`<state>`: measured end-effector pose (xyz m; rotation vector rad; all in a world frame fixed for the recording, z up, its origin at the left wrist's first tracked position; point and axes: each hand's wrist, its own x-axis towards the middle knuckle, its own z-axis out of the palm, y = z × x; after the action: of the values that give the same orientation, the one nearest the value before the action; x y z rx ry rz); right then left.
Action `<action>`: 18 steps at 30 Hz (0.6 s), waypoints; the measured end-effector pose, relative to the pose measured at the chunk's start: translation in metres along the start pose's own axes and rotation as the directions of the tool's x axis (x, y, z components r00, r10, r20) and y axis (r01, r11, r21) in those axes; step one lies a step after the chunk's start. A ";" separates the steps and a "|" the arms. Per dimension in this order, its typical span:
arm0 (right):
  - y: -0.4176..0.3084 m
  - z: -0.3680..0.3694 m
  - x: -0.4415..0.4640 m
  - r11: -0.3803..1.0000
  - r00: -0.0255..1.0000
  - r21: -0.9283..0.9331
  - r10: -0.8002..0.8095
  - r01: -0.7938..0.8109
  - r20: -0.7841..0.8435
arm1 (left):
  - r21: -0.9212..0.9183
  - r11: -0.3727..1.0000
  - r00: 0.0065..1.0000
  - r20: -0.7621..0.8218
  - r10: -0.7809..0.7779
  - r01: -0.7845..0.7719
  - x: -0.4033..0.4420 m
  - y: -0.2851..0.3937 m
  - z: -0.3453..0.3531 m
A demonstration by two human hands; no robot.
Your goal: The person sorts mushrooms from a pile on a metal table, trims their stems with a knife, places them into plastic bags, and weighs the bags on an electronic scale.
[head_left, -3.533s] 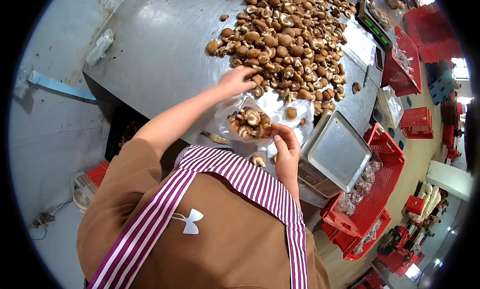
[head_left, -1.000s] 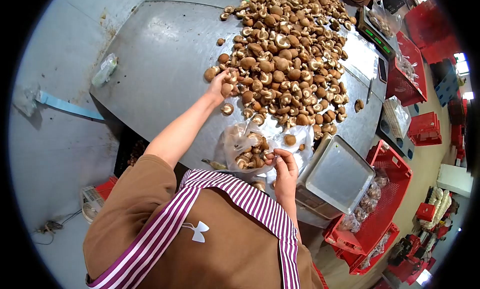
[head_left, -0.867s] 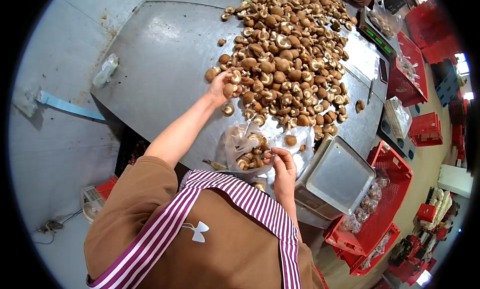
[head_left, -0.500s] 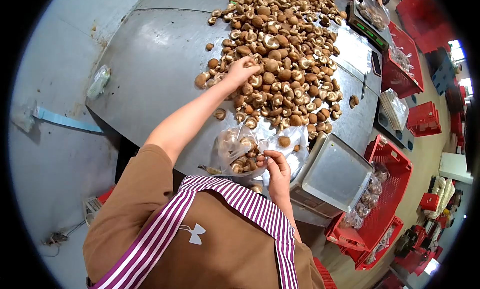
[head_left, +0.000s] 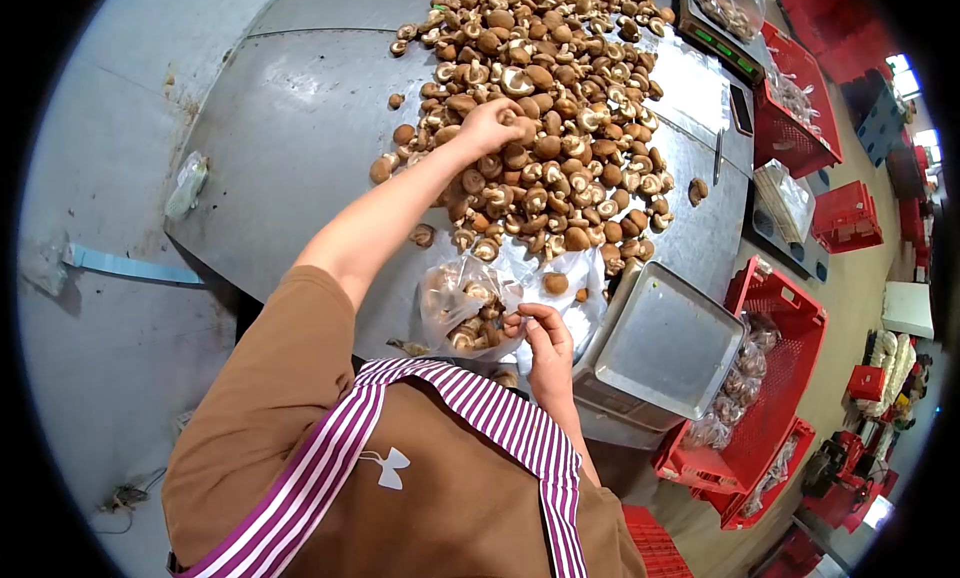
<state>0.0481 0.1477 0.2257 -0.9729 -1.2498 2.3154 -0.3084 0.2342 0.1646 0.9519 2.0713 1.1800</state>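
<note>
A big heap of brown shiitake mushrooms lies on the metal table. My left hand reaches into its near left side, the fingers curled round a mushroom that they partly hide. Close to my body, a clear plastic bag with several mushrooms in it rests on the table. My right hand is closed on the bag's right edge, thumb and fingers pinched together. Thin plastic sheeting with a loose mushroom on it spreads just beyond that hand.
Right of my right hand stands a scale with a metal pan. A red crate beside it holds bagged mushrooms. Farther back are a digital scale, a phone, a pen and another red crate.
The view has shifted slightly, so the table's contents sit a little farther left. My left hand stays at the heap with its fingers curled, and my right hand still pinches the bag.
</note>
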 end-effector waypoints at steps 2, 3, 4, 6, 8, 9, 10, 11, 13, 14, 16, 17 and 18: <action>0.001 0.000 0.001 1.000 1.000 -0.001 0.005 -0.005 0.008 | -0.498 0.837 0.974 0.120 -0.192 0.226 -0.026 0.023 -0.020; 0.002 0.000 0.001 1.000 1.000 -0.008 0.010 -0.010 0.016 | -0.642 0.722 0.965 0.195 -0.173 0.259 -0.033 0.014 -0.025; 0.004 0.000 0.002 1.000 1.000 -0.012 0.006 -0.005 0.031 | -0.769 0.560 0.951 0.276 -0.142 0.307 -0.048 0.015 -0.034; 0.005 0.004 0.001 1.000 0.998 -0.020 0.000 0.001 0.059 | -0.893 0.242 0.924 0.375 -0.069 0.380 -0.080 0.009 -0.046; 0.008 0.007 -0.002 1.000 0.998 -0.020 -0.002 0.004 0.068 | -0.927 0.019 0.927 0.373 -0.021 0.374 -0.116 0.006 -0.056; 0.008 0.009 -0.005 1.000 0.998 -0.025 0.015 -0.013 0.069 | -0.944 -0.010 0.943 0.329 -0.046 0.329 -0.138 0.009 -0.061; 0.007 0.012 -0.009 0.999 0.997 -0.031 0.022 -0.019 0.076 | -0.943 -0.050 0.944 0.329 -0.005 0.328 -0.157 0.002 -0.067; 0.006 0.014 -0.012 0.999 0.996 -0.038 0.030 -0.027 0.085 | -0.941 -0.089 0.945 0.324 0.035 0.326 -0.176 -0.007 -0.073; 0.010 0.015 -0.017 0.996 0.995 -0.082 0.047 -0.040 0.086 | -0.942 -0.179 0.957 0.289 -0.008 0.283 -0.218 -0.026 -0.083; 0.011 0.017 -0.021 0.994 0.995 -0.093 0.070 -0.063 0.075 | -0.961 -0.160 0.974 0.227 0.014 0.226 -0.241 -0.032 -0.086; 0.014 0.017 -0.026 0.984 0.989 -0.156 0.105 -0.088 0.106 | -0.983 -0.128 0.988 0.143 -0.064 0.134 -0.292 -0.055 -0.092; 0.020 0.015 -0.026 0.981 0.990 -0.168 0.110 -0.095 0.085 | -0.990 -0.096 0.991 0.109 -0.074 0.102 -0.316 -0.070 -0.092; 0.021 0.021 -0.030 0.984 0.989 -0.157 0.096 -0.078 0.110 | -0.995 -0.061 0.985 0.085 -0.147 0.077 -0.346 -0.078 -0.093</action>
<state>0.0551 0.1064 0.2282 -0.9710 -1.4778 2.4033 -0.1988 -0.1155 0.1812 -0.0871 0.6055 2.0775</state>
